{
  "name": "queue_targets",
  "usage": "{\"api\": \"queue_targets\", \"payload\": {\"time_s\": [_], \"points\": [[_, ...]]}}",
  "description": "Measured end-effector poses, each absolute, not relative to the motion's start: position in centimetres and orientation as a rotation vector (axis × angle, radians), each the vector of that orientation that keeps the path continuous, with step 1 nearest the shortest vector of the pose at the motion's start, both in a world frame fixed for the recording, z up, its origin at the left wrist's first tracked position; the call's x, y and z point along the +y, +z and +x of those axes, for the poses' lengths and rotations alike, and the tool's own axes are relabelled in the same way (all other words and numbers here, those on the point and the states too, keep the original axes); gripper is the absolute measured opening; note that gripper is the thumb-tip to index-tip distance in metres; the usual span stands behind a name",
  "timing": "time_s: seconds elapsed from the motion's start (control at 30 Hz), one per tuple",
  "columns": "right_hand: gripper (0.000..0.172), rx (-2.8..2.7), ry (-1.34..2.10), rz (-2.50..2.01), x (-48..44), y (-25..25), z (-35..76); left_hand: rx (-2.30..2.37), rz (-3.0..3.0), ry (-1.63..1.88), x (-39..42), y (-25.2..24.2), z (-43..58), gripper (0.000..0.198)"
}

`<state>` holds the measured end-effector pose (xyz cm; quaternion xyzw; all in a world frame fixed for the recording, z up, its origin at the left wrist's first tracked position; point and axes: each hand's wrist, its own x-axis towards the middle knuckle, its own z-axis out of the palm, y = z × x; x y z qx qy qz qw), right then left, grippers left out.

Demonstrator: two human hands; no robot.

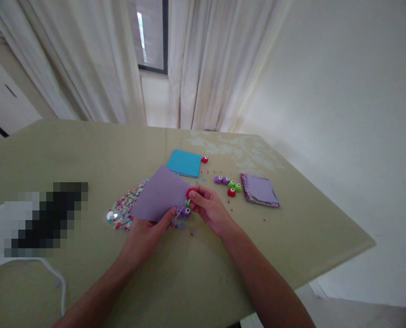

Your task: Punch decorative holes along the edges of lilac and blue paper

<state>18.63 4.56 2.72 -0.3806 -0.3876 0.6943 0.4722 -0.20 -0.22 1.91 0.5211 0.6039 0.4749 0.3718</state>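
Observation:
My left hand (148, 234) pinches the near edge of a purple paper sheet (160, 193), holding it tilted above a heap of coloured confetti (122, 212). My right hand (209, 209) is closed round a small red paper punch (189, 193) at the sheet's right edge. A purple punch (186, 212) lies just below my right fingers, touching the sheet's corner.
A blue paper stack (185, 162) with a red punch (204, 159) lies farther back. Purple, green and red punches (228, 183) sit beside a stack of coloured sheets (260, 190) at the right. A blurred dark object (45, 218) and a white cord (57, 278) are at the left. The table's edge (360, 248) is near on the right.

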Motion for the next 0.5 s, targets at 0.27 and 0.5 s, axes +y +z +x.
{"api": "queue_targets", "payload": {"time_s": [0.27, 0.5], "points": [[0.047, -0.943, 1.703, -0.924, 4.55, 2.58, 18.63, 1.533, 1.323, 1.215, -0.14, 1.63, -0.17, 0.032], [0.047, -0.913, 1.702, -0.923, 4.44, 2.57, 18.40, 1.549, 1.312, 1.222, -0.18, 1.41, -0.15, 0.033]]}}
